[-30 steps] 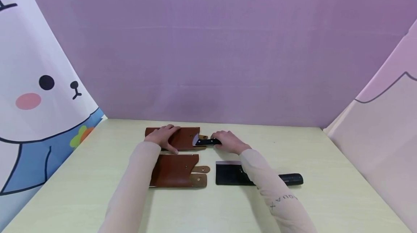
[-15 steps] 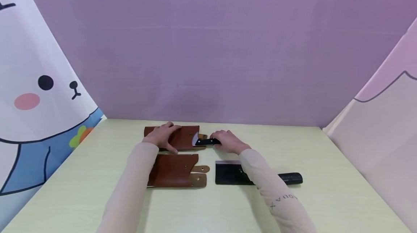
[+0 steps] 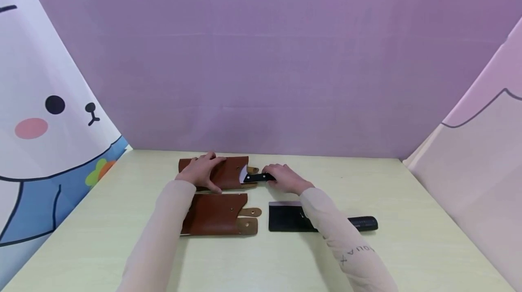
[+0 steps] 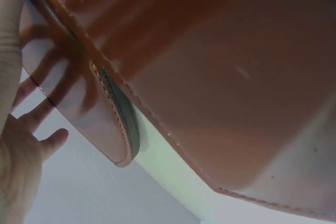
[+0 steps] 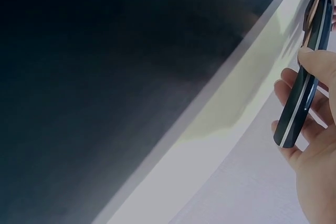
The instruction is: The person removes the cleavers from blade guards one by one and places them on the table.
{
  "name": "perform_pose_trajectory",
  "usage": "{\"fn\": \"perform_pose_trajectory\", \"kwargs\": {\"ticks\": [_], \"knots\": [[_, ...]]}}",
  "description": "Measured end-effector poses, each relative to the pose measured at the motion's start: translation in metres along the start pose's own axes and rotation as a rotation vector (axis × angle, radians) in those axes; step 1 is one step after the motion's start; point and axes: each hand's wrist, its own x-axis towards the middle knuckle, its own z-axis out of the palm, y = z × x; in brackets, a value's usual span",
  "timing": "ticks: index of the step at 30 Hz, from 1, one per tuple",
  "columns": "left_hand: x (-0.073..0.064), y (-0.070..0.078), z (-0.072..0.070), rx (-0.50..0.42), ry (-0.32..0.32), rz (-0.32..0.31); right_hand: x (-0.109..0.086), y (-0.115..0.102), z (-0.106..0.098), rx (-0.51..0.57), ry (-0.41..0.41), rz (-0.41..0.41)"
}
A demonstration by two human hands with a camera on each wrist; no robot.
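In the head view my left hand (image 3: 200, 172) lies across the far brown leather knife sheath (image 3: 231, 168), fingers spread toward its far edge and thumb at the near one. A knife (image 3: 258, 177) has its blade mostly hidden in that sheath; a pale strip of blade shows beside the riveted black handle. My right hand (image 3: 286, 178) grips the handle's end. The right wrist view shows fingers and thumb round the handle (image 5: 300, 108). The left wrist view has the left hand's fingers (image 4: 55, 141) beyond the sheath's edge (image 4: 79, 85).
A second brown sheath (image 3: 220, 214) with two snap straps lies nearer, partly behind the left forearm. Right of it is a black-bladed cleaver (image 3: 284, 218) with a black handle (image 3: 364, 223), crossed by the right sleeve. A purple cloth wall (image 3: 261, 79) stands behind the pale table (image 3: 261, 265).
The far sheath's left end and the left hand have shifted slightly to the left. The right hand keeps its hold on the knife handle with hardly any movement.
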Motion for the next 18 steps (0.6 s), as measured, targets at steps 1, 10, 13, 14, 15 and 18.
{"fn": "perform_pose_trajectory", "kwargs": {"ticks": [1, 10, 13, 14, 15, 18], "knots": [[0.0, 0.0, 0.0, 0.004, 0.004, 0.003, 0.0, 0.0, 0.0, 0.002, 0.002, -0.001], [-0.005, 0.003, -0.007, 0.008, 0.012, 0.007, -0.001, -0.002, 0.002, 0.003, 0.015, -0.016], [-0.007, 0.004, -0.011, 0.009, 0.017, 0.012, -0.001, -0.002, 0.002, -0.002, 0.024, -0.022], [-0.008, 0.004, -0.012, 0.011, 0.019, 0.012, -0.002, -0.002, 0.001, -0.004, 0.029, -0.026], [-0.008, 0.004, -0.013, 0.013, 0.019, 0.013, -0.002, -0.002, 0.001, -0.006, 0.032, -0.029], [-0.009, 0.004, -0.015, 0.019, 0.018, 0.014, -0.003, -0.003, 0.0, -0.011, 0.039, -0.039]]}}
